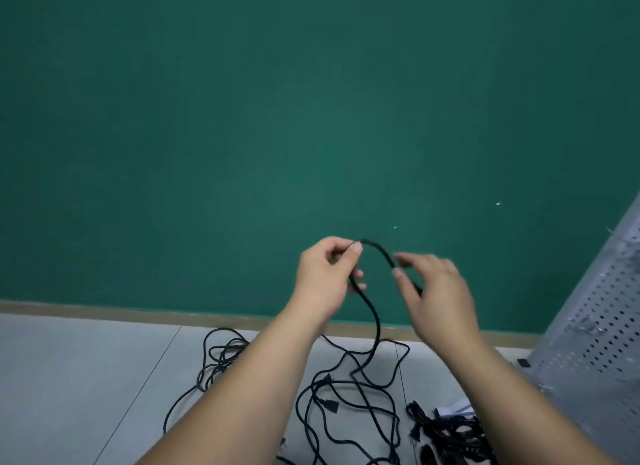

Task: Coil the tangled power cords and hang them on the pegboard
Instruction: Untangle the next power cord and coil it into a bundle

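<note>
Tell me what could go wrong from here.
The cord held by the left hand and right hand runs down into the tangle on the floor; pulling may tighten knots. A plug in that tangle could snag on loops.

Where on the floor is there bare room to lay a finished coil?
Bare: the grey floor left of the tangled cords, up to the baseboard. Crowded: the middle, where loops spread under both forearms, and lower right, where a dark cord pile lies beside the pegboard. The left hand and right hand pinch a black cord above it.
</note>
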Demonstrator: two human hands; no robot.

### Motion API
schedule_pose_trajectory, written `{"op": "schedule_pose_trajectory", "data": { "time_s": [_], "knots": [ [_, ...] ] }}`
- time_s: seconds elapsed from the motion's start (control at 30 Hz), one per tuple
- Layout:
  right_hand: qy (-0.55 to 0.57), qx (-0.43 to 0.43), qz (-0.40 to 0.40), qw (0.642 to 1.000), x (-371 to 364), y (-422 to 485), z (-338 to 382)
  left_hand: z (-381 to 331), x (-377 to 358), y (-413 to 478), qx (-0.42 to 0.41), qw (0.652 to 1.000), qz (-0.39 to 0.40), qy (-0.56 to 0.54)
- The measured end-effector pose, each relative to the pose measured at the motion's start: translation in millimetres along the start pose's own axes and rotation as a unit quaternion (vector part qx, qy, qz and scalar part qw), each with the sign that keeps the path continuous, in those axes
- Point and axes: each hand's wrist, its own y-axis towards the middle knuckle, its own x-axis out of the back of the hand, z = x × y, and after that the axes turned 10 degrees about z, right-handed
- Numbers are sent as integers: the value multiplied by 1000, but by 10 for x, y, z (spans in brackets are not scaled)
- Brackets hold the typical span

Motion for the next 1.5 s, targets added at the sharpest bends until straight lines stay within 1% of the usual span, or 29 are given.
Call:
{"op": "schedule_pose_trajectory", "data": {
  "time_s": [0.07,0.13,0.2,0.33,0.4,0.43,0.47,0.5,0.57,0.6,0.67,0.73,0.8,0.83,0.9,0.97,1.07,1.13,1.2,1.23,1.3,1.37,1.43,1.47,1.5],
  "knots": [
    [1,-42,96,995,-170,-128,-106,268,90,-25,49,999,-19,0],
    [30,-53,157,986,-271,-153,-108,458,155,-11,96,995,-23,2],
    [54,-29,189,980,-352,-149,-74,539,162,15,122,992,-10,-8],
    [80,6,256,963,-557,-145,1,540,138,67,143,989,5,-39],
    [36,10,248,968,-686,-100,-1,576,152,111,141,988,1,-55],
    [12,5,234,972,-731,-59,-3,595,169,149,128,991,-10,-46],
    [6,-5,215,977,-761,-11,-7,601,191,197,108,993,-25,-28],
    [27,-12,193,981,-775,42,-15,598,225,246,88,995,-41,-5],
    [119,-23,151,981,-743,142,-27,575,313,345,59,995,-67,39],
    [171,-23,140,975,-713,182,-28,579,358,396,48,995,-62,65],
    [279,-12,136,950,-645,242,-13,615,419,473,28,991,-19,127],
    [386,-21,123,914,-584,274,-2,615,432,498,15,988,23,155],
    [449,-45,92,888,-552,325,-23,614,413,517,16,991,65,119],
    [461,-55,76,882,-545,352,-38,608,392,520,23,992,90,88],
    [466,-70,54,880,-551,398,-63,619,329,512,38,989,137,29],
    [461,-81,62,881,-592,431,-67,647,250,500,48,988,149,-4],
    [431,-107,142,884,-706,435,-93,650,195,531,61,994,79,-45],
    [361,-111,201,904,-764,413,-122,624,230,559,75,991,27,-104],
    [308,-112,235,915,-793,382,-128,621,298,594,91,983,-8,-158],
    [303,-116,237,916,-794,370,-117,632,322,607,95,981,-15,-170],
    [334,-126,220,908,-787,352,-62,642,336,605,97,980,-14,-175],
    [395,-136,193,888,-772,338,24,632,304,582,97,980,0,-171],
    [443,-148,162,869,-782,316,83,643,271,545,114,977,38,-178],
    [456,-152,143,865,-798,301,98,648,258,521,126,973,67,-179],
    [453,-155,123,870,-823,288,96,656,254,502,137,971,94,-174]
  ]
}}
